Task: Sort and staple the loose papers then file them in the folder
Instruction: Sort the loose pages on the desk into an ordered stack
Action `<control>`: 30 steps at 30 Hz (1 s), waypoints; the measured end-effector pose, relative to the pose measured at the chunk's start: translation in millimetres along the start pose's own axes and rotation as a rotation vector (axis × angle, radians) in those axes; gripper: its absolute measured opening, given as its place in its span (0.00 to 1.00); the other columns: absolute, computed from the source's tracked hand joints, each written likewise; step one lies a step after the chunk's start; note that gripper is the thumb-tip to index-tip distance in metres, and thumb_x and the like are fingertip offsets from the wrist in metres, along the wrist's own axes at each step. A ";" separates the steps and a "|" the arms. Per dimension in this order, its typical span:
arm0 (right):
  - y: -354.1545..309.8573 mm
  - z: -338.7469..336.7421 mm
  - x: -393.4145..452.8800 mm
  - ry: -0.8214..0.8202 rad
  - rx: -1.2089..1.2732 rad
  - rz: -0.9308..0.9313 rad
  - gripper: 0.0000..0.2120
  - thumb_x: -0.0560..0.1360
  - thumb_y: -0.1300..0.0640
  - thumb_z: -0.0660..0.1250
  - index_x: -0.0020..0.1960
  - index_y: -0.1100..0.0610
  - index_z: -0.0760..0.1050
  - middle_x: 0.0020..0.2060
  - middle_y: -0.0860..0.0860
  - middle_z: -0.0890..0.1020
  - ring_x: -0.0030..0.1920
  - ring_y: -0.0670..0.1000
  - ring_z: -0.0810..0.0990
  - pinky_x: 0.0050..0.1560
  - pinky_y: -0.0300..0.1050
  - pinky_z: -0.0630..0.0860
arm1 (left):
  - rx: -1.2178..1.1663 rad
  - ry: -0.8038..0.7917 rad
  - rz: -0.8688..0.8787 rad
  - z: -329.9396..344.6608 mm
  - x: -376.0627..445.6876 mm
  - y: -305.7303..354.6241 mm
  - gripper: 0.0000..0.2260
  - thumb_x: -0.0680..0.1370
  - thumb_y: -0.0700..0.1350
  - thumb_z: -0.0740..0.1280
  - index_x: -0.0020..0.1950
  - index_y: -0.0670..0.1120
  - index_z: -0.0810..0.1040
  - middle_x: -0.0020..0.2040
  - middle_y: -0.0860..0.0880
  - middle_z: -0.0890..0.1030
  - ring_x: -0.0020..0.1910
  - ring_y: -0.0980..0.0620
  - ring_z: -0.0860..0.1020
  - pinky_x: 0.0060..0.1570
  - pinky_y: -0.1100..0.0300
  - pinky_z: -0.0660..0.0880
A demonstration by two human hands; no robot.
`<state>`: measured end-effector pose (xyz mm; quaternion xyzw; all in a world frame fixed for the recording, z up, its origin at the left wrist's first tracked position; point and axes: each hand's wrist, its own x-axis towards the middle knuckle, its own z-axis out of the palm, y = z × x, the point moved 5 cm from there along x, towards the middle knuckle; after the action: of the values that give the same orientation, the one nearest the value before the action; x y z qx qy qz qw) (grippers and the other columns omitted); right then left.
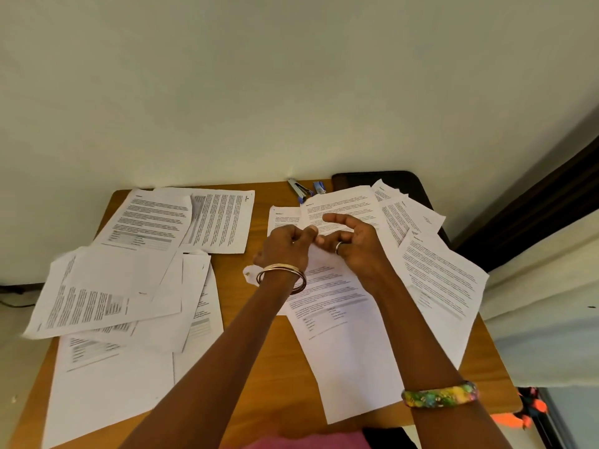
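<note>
Both hands are up over the middle of the table (272,345), meeting just above the printed sheet (340,322) that runs lengthwise from the near edge away toward the wall. That sheet lies directly under the wrists, its far end tucked beneath the fingers, so whichever hand drops first lands on it; the two look equally near. The left hand (285,244) has its fingers curled in tight, thumb pressed to fingertips, seemingly pinching the top edge of the sheet, though I can't make out that contact for sure. The right hand (353,241) is half open, forefinger and thumb stretched forward over another page (343,202), the other fingers bent, gripping nothing that I can see. Loose papers (110,286) fan out in an overlapping heap to the left, more pages (447,280) spill off to the right. The stapler (299,188) waits at the far edge by the wall, well beyond the fingertips, and the dark folder (372,179) sits beside it under the right-hand pages
</note>
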<state>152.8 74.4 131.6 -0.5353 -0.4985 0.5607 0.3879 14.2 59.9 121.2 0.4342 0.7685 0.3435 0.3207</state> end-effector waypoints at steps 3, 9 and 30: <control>2.5 2.2 2.3 0.037 -0.028 0.003 0.15 0.71 0.67 0.70 0.56 0.56 0.77 0.41 0.59 0.83 0.33 0.43 0.81 0.37 0.28 0.75 | 0.000 -0.027 0.028 -5.0 -3.5 3.8 0.16 0.75 0.59 0.63 0.37 0.48 0.77 0.35 0.52 0.77 0.43 0.48 0.75 0.52 0.51 0.71; 12.2 -7.3 5.6 0.120 0.033 0.094 0.12 0.72 0.63 0.70 0.56 0.57 0.79 0.46 0.47 0.82 0.44 0.46 0.80 0.46 0.39 0.80 | 0.537 -0.224 0.148 -20.5 12.4 -31.4 0.23 0.72 0.64 0.64 0.62 0.54 0.74 0.63 0.52 0.76 0.65 0.47 0.70 0.68 0.35 0.46; -21.1 -10.3 8.3 0.132 -0.496 -0.193 0.16 0.73 0.55 0.70 0.60 0.54 0.77 0.57 0.49 0.79 0.58 0.47 0.75 0.52 0.32 0.68 | -0.493 -0.192 -0.136 -27.0 6.5 -27.5 0.06 0.75 0.46 0.69 0.37 0.49 0.79 0.39 0.48 0.82 0.40 0.43 0.81 0.46 0.50 0.79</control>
<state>159.8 88.3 151.1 -0.5994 -0.6429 0.3459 0.3282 -22.2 48.2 112.8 0.3210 0.6550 0.4555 0.5103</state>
